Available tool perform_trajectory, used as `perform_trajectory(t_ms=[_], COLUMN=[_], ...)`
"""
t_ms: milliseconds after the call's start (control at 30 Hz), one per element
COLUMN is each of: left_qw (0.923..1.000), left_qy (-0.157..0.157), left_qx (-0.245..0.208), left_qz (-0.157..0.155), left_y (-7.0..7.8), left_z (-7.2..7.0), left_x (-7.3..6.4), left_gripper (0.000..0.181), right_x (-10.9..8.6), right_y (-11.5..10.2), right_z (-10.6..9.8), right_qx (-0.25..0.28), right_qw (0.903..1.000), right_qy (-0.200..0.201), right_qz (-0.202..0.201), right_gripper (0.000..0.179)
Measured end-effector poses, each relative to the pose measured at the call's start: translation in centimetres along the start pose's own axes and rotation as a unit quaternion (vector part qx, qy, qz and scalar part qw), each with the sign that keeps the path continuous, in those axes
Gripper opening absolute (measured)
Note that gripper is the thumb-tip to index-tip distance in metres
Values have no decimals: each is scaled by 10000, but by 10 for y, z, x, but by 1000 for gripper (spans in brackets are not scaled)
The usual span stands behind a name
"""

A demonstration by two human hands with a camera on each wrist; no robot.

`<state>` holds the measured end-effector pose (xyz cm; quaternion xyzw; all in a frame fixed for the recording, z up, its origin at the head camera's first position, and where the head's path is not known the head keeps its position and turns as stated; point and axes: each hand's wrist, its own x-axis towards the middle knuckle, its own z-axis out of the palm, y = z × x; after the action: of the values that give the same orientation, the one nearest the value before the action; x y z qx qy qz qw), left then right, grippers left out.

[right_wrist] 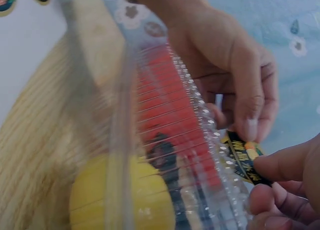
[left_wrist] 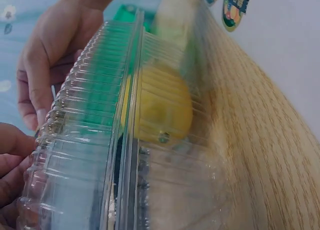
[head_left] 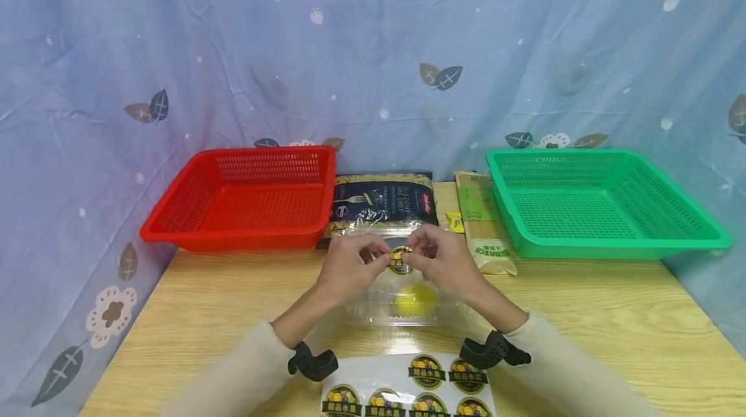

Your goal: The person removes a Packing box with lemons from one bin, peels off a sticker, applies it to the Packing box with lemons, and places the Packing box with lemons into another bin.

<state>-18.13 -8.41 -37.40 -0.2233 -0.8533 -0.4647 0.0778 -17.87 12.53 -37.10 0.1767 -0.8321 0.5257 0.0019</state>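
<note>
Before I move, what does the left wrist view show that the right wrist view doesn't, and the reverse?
Only the left wrist view: the green basket, mostly through the clear box.
Only the right wrist view: the red basket, through the box, and the printed face of the sticker pinched by the left hand and right hand.
Both: that box, the yellow fruit, both hands, the sticker sheet and the wooden table.

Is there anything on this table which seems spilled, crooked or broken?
Nothing clearly stands out; no spill or damage shows. The sticker sheet has a blank upper-left area, but this seems normal: the left hand and right hand hold one sticker.
</note>
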Motion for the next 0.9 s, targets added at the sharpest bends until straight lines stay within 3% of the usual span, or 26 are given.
perform_trajectory(t_ms=[200,600,900], left_qw=[9999,9995,9993], left_qy=[108,304,322], left_qx=[4,-16,94], left_qz=[-40,-60,-173], left_y=[-3,-6,-10], left_z=[6,12,13], left_x=[-2,-4,-5], left_gripper=[8,7,9], right_x=[0,-4,-4], right_y=[2,6,7], right_z=[0,2,4], right_qx=[65,-284,-546], right_qw=[9995,9981,9969], right_qy=[149,541,522], right_qz=[263,-85,-205], right_gripper=[16,16,17])
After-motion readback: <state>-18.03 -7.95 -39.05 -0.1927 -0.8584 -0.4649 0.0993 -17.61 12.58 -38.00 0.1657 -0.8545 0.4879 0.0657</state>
